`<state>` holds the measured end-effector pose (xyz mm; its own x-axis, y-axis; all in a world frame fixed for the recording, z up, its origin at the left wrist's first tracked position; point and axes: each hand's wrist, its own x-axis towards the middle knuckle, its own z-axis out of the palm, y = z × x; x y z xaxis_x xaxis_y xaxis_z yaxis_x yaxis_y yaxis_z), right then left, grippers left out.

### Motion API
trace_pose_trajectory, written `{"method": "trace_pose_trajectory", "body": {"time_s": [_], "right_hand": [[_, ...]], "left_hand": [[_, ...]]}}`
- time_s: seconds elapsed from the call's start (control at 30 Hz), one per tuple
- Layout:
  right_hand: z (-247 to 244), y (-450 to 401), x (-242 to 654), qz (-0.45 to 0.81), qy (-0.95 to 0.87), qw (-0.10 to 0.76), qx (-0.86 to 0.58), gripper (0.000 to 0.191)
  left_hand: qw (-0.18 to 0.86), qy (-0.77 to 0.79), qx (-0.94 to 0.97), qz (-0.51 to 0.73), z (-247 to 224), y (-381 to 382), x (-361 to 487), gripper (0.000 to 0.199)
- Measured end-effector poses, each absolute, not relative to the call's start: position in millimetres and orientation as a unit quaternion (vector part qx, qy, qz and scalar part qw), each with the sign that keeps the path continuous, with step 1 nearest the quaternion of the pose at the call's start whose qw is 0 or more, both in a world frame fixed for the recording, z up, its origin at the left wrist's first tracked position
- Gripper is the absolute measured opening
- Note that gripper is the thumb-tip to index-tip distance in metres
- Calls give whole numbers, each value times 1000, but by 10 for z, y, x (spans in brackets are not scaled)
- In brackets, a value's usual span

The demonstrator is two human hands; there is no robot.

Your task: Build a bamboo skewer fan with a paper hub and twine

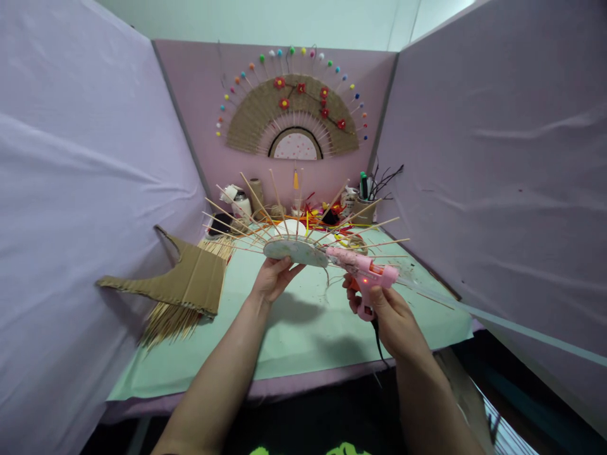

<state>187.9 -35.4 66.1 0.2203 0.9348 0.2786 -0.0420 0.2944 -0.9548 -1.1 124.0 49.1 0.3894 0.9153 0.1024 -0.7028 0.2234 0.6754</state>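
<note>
My left hand [276,278] grips a pale half-round base [294,251] from below, thumb on its near face. Thin wooden sticks [279,202] fan out from the base's curved edge. Wrapped around a pink hot glue gun [363,268] is my right hand [386,309]. The gun's nozzle points left, at the right end of the base; whether it touches is too small to tell. A small light glows on its side, and a clear glue stick [417,284] sticks out of its back. A black cord hangs below the handle.
A decorated fan [294,114] hangs on the back wall. Cut cardboard [190,278] lies on a bundle of sticks [173,322] at left. Jars [241,205], twine, coloured strips and a can [365,208] with markers and twigs line the table's back. Cloth partitions stand on both sides.
</note>
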Motion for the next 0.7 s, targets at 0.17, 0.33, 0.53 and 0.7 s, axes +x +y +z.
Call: {"method": "trace_pose_trajectory", "body": {"time_s": [0.17,0.33,0.53,0.7], "right_hand": [[612,-336,1889,369,-465,644,-482,48],[633,-337,1874,377,-461,640,-486,53],[652,-348,1857,393,-444,641,-487,59],[642,-343,1861,394,-436,647,-485,58]], "left_hand": [[767,162,328,528,501,1224,-8,38],[767,163,337,522,504,1214,-3,38],[767,167,340,517,487,1213,-3,35],[769,163,338,518,477,1210,-5,35]]}}
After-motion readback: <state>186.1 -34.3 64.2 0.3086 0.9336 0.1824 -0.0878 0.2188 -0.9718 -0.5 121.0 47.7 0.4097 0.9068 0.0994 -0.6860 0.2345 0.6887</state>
